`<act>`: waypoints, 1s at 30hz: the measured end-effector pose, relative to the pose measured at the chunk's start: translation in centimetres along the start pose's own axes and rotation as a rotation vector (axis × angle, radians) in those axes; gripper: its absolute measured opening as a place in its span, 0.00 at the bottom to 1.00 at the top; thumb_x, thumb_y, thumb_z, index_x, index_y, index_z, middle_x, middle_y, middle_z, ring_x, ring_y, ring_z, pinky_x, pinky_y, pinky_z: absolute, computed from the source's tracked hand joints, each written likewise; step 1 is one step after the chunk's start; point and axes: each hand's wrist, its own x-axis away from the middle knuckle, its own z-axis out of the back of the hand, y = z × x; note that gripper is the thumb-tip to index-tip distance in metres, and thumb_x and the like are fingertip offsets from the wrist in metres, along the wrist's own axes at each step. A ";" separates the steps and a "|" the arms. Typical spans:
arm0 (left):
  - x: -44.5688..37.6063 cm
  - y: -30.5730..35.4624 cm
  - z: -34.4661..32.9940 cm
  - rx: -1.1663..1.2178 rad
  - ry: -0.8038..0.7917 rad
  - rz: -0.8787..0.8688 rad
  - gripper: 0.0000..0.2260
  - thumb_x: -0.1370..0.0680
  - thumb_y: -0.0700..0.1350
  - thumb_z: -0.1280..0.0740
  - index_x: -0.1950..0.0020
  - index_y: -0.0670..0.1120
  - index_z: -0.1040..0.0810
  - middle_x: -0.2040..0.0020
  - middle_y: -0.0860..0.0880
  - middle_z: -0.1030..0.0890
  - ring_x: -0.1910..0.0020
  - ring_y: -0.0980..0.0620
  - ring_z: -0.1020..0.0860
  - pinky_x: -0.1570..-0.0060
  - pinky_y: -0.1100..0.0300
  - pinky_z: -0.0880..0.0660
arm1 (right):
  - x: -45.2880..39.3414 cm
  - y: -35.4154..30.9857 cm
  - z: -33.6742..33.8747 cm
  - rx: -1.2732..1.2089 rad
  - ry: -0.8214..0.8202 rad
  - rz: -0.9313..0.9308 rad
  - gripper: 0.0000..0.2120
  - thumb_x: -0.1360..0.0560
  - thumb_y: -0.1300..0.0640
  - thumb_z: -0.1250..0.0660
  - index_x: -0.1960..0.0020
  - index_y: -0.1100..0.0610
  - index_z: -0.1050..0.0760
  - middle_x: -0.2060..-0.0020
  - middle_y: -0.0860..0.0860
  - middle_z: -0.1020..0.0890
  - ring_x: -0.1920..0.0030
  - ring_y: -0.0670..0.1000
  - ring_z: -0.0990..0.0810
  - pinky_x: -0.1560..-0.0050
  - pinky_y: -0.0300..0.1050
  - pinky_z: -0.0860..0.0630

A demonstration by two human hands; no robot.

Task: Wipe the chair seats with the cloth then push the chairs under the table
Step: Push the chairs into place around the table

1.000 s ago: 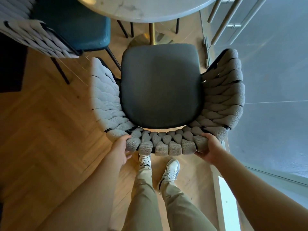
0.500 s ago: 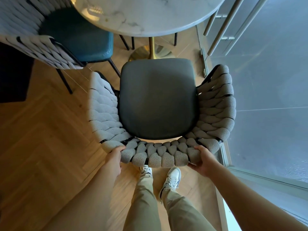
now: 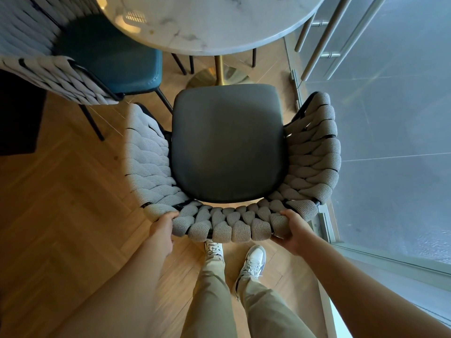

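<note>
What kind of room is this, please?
Probably a dining corner in a home or apartment: a round marble table on a brass pedestal, woven-back chairs and a herringbone wood floor.

Khaki trousers; white sneakers (grey-trimmed)

Two woven chairs, one marble table, two hands, seemingly two shoes.

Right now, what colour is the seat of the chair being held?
Dark grey seat cushion, clearest in the head view.
</note>
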 end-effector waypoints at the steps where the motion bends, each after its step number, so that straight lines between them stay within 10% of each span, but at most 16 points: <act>1: -0.1 0.0 0.0 -0.004 0.003 -0.004 0.26 0.27 0.51 0.31 0.31 0.43 0.31 0.35 0.44 0.26 0.37 0.42 0.28 0.44 0.48 0.32 | 0.0 0.0 0.0 0.000 0.002 -0.001 0.19 0.26 0.56 0.31 0.38 0.56 0.31 0.41 0.60 0.22 0.46 0.59 0.20 0.59 0.56 0.20; 30: 1.1 1.9 0.2 -0.024 -0.016 -0.014 0.27 0.27 0.52 0.30 0.31 0.43 0.30 0.35 0.45 0.25 0.38 0.46 0.26 0.42 0.49 0.35 | -0.8 -0.8 -1.3 -0.023 0.010 0.000 0.17 0.26 0.57 0.31 0.39 0.56 0.32 0.45 0.59 0.22 0.53 0.57 0.20 0.56 0.57 0.20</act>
